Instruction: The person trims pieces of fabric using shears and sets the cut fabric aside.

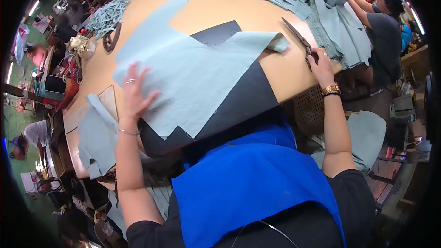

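A light blue-green piece of fabric (183,73) with notched edges lies over a dark board (250,94) on the table; its far right corner curls up. My left hand (136,93) is over the fabric's left side with fingers spread, slightly blurred, so I cannot tell how firmly it touches. At the table's right edge, my right hand (320,68) is closed around the handles of a pair of scissors (297,33). The blades rest on the tabletop, pointing away from me, and look closed together.
Stacked fabric pieces (340,32) cover the table's far right. Thin fabric strips (109,16) heap at the far left, beside a dark curved object (111,39). More fabric (97,133) lies near left. A person in a dark shirt (385,34) is at the right.
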`<state>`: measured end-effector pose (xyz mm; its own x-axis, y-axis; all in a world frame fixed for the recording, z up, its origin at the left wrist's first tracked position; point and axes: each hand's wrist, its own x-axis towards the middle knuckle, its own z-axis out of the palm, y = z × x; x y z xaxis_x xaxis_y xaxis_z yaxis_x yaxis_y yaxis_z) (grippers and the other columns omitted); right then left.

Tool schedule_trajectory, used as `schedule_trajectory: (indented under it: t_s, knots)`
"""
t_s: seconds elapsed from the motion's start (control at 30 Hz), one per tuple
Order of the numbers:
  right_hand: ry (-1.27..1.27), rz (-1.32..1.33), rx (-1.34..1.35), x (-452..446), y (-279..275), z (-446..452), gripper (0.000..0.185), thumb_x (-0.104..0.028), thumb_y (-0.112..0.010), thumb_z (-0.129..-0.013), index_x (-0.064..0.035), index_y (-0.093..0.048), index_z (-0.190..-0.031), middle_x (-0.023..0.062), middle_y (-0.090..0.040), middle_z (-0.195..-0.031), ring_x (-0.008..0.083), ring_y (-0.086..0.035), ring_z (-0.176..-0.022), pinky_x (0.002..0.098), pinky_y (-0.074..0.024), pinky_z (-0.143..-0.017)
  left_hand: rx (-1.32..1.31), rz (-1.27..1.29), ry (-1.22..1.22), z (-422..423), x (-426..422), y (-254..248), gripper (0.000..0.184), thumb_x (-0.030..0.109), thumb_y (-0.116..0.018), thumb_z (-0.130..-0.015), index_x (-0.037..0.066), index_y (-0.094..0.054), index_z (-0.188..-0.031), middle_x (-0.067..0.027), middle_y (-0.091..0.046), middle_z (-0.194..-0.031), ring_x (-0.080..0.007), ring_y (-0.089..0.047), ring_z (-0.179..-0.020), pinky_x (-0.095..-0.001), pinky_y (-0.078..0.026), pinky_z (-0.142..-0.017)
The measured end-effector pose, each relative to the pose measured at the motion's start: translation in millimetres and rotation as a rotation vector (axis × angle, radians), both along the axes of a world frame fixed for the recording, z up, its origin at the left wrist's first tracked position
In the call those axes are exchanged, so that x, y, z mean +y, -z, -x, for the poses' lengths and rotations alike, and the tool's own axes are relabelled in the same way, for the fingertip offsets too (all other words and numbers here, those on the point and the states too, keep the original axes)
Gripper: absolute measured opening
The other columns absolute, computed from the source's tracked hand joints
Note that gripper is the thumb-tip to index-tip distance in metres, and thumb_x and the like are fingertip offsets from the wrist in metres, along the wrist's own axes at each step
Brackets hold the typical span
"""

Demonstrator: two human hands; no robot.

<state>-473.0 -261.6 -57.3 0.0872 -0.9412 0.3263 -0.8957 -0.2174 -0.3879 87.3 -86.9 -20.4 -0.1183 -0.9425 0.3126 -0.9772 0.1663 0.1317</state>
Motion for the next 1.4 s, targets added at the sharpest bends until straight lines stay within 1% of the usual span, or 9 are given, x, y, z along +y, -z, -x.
schedule_trajectory:
  t_s: [0.17,0.37,0.6,0.97,1.2,1.23,1.27,1.37,1.4]
  knots:
    - [-0.037,0.01,0.012,-5,-3,7,0.025,-0.017,-0.06,-0.084,-0.0035,-0.058,-0.105,0.0165,-0.061,-0.105,0.0329,-0.057,-0.1,0.0406,-0.0449,-0.087,0.007,-0.313,0.067,63,-34,13,0.09,0.068,-0.061,-0.068,0.02,-0.039,-0.141,-0.0123,-0.023,-0.152,-0.033,-0.018,-0.141,-0.0587,-0.013,-0.109]
    - [-0.118,-0.087,-0.095,-7,16,25,0.03,-0.014,-0.057,-0.087,0.0033,-0.058,-0.111,0.0173,-0.063,-0.106,0.0284,-0.06,-0.099,0.0365,-0.0453,-0.088,0.062,-0.11,-0.175,48,-35,28,0.076,0.059,-0.057,-0.08,0.02,-0.036,-0.142,-0.0133,-0.025,-0.151,-0.0317,-0.02,-0.14,-0.0598,-0.013,-0.109]
    - [-0.079,0.116,-0.042,-4,43,30,0.029,-0.02,-0.052,-0.092,-0.0013,-0.061,-0.112,0.0155,-0.063,-0.109,0.03,-0.057,-0.102,0.0375,-0.0423,-0.09,-0.006,-0.012,-0.91,-15,120,4,0.071,0.06,-0.068,-0.069,0.008,-0.058,-0.115,-0.0174,-0.057,-0.114,-0.0325,-0.055,-0.109,-0.042,-0.046,-0.089]
    - [-0.095,0.202,-0.026,-10,57,42,0.031,-0.021,-0.05,-0.094,-0.0022,-0.059,-0.116,0.0139,-0.062,-0.114,0.028,-0.055,-0.108,0.0369,-0.0391,-0.095,0.144,-0.22,-0.97,-26,125,24,0.033,0.038,-0.052,-0.087,0.005,-0.057,-0.093,-0.0193,-0.061,-0.09,-0.0342,-0.062,-0.086,-0.0453,-0.048,-0.077]
    - [-0.087,0.235,-0.055,-8,55,36,0.028,-0.015,-0.052,-0.091,-0.001,-0.062,-0.113,0.0147,-0.063,-0.11,0.029,-0.056,-0.103,0.0378,-0.0404,-0.093,0.773,0.606,-1.184,-174,161,-21,0.038,0.031,-0.048,-0.092,-0.006,-0.054,-0.101,-0.0252,-0.063,-0.092,-0.0367,-0.062,-0.085,-0.0443,-0.046,-0.079]
    - [-0.087,0.235,-0.055,-8,55,36,0.027,-0.015,-0.052,-0.091,-0.0009,-0.062,-0.112,0.0147,-0.063,-0.11,0.029,-0.056,-0.103,0.0378,-0.0405,-0.093,0.451,0.814,-1.094,-214,163,-21,0.038,0.028,-0.047,-0.092,-0.009,-0.052,-0.1,-0.0239,-0.062,-0.091,-0.032,-0.06,-0.082,-0.0419,-0.045,-0.078]
    - [-0.089,0.244,-0.047,-8,55,36,0.027,-0.015,-0.052,-0.091,-0.001,-0.062,-0.112,0.0148,-0.063,-0.109,0.0291,-0.056,-0.103,0.0379,-0.0409,-0.092,0.674,0.86,-1.093,-208,151,-49,0.039,0.028,-0.047,-0.092,-0.01,-0.052,-0.099,-0.0242,-0.061,-0.094,-0.0312,-0.058,-0.083,-0.0413,-0.044,-0.08]
    - [-0.08,0.251,-0.054,-7,56,34,0.026,-0.014,-0.052,-0.09,-0.0013,-0.062,-0.111,0.0149,-0.063,-0.107,0.0293,-0.056,-0.101,0.0381,-0.0419,-0.09,0.236,0.837,-1.141,-288,132,-47,0.036,0.033,-0.05,-0.094,-0.003,-0.055,-0.094,-0.0119,-0.059,-0.09,-0.0216,-0.057,-0.08,-0.0374,-0.046,-0.073]
    - [-0.071,0.241,-0.073,-7,59,33,0.026,-0.014,-0.052,-0.09,-0.0017,-0.062,-0.111,0.015,-0.063,-0.106,0.0293,-0.056,-0.101,0.0381,-0.0421,-0.09,0.571,0.677,-1.076,-295,119,-40,0.039,0.036,-0.05,-0.094,-0.003,-0.055,-0.094,-0.0152,-0.06,-0.089,-0.0247,-0.058,-0.081,-0.038,-0.046,-0.074]
